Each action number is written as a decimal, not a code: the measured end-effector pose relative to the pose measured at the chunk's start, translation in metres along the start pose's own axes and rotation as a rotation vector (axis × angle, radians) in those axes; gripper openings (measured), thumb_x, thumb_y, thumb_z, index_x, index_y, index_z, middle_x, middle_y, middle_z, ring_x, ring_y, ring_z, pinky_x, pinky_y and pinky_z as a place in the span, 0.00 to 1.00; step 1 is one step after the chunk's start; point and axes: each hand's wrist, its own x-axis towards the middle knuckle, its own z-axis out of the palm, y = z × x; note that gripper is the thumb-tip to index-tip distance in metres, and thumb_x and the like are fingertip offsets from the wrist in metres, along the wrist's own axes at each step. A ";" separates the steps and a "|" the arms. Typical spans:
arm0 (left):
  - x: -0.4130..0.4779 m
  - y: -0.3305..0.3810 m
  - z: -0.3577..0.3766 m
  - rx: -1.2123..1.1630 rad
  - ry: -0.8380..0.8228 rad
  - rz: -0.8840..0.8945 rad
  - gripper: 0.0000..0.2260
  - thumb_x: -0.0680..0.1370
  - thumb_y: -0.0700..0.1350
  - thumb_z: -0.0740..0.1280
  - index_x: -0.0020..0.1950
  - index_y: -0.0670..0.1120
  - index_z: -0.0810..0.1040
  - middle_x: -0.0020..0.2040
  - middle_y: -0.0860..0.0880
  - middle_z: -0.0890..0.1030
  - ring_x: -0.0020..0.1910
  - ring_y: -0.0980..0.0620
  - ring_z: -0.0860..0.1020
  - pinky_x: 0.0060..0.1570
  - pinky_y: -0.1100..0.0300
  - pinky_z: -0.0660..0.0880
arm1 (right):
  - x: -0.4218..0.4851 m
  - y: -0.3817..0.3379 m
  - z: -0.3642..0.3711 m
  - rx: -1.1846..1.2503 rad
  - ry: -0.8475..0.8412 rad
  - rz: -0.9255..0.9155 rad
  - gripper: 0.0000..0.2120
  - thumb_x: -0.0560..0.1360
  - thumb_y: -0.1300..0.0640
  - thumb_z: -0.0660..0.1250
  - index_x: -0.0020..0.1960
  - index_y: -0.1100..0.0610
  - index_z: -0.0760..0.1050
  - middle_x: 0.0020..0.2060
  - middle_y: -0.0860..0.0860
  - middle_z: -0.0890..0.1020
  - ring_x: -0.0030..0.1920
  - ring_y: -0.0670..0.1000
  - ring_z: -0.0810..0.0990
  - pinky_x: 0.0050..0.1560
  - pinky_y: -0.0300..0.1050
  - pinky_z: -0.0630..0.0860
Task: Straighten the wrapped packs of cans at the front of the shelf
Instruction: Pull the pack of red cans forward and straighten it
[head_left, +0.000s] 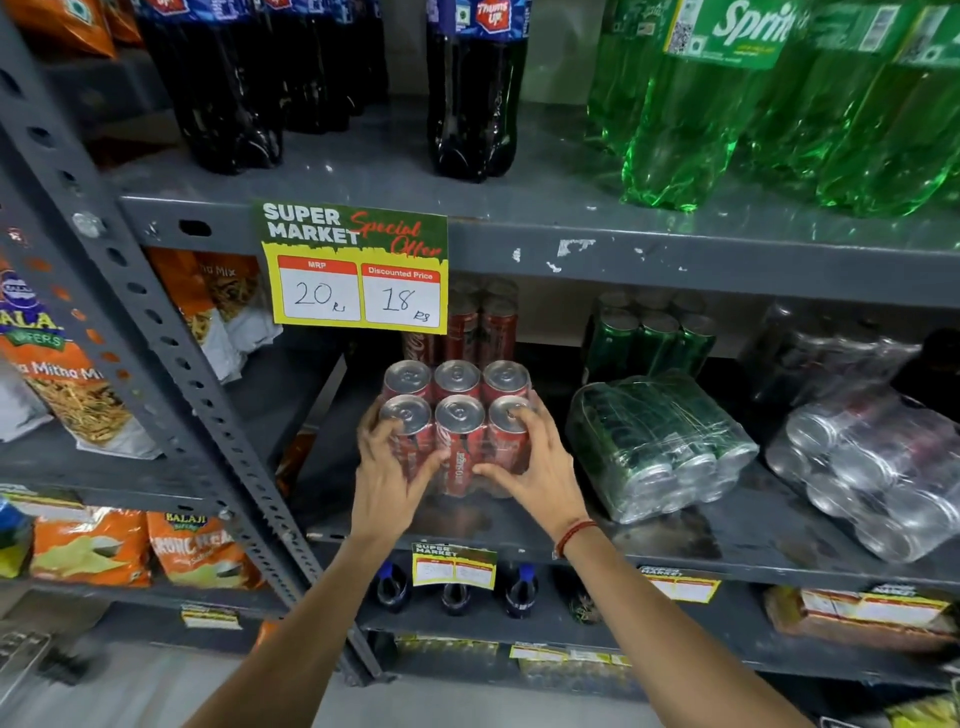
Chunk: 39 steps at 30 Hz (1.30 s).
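Note:
A wrapped pack of red cans (458, 415) stands upright near the front of the grey middle shelf (701, 545). My left hand (387, 473) grips its left front corner and my right hand (535, 467) grips its right front corner, fingers reaching onto the can tops. To the right, a wrapped pack of green cans (660, 447) lies on its side, turned at an angle. Farther right, a wrapped pack of silver cans (872, 467) also lies tipped and skewed at the shelf's front.
More red cans (480, 322) and green cans (649, 338) stand behind. A yellow price sign (356, 267) hangs from the upper shelf edge. Dark cola bottles (475, 88) and green bottles (753, 104) stand above. Snack bags (72, 384) fill the rack at left.

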 end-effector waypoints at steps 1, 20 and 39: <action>-0.001 0.002 -0.001 -0.017 0.004 -0.003 0.33 0.69 0.72 0.58 0.62 0.48 0.63 0.67 0.36 0.65 0.59 0.48 0.73 0.54 0.51 0.75 | 0.002 0.001 -0.006 -0.002 -0.002 -0.032 0.38 0.64 0.38 0.73 0.69 0.50 0.64 0.75 0.50 0.60 0.68 0.53 0.70 0.62 0.55 0.73; 0.032 0.049 0.022 -0.314 0.104 -0.501 0.39 0.69 0.54 0.73 0.74 0.49 0.56 0.73 0.35 0.60 0.72 0.36 0.59 0.68 0.40 0.61 | 0.057 0.001 -0.024 0.417 -0.265 0.158 0.36 0.63 0.43 0.76 0.68 0.41 0.66 0.65 0.49 0.75 0.64 0.49 0.74 0.68 0.52 0.70; 0.001 0.064 -0.004 -0.223 0.250 -0.391 0.36 0.70 0.58 0.66 0.74 0.46 0.59 0.75 0.36 0.57 0.73 0.38 0.59 0.68 0.49 0.60 | 0.060 -0.066 0.004 0.189 -0.033 0.049 0.30 0.72 0.35 0.62 0.69 0.48 0.67 0.68 0.55 0.69 0.69 0.56 0.67 0.70 0.50 0.64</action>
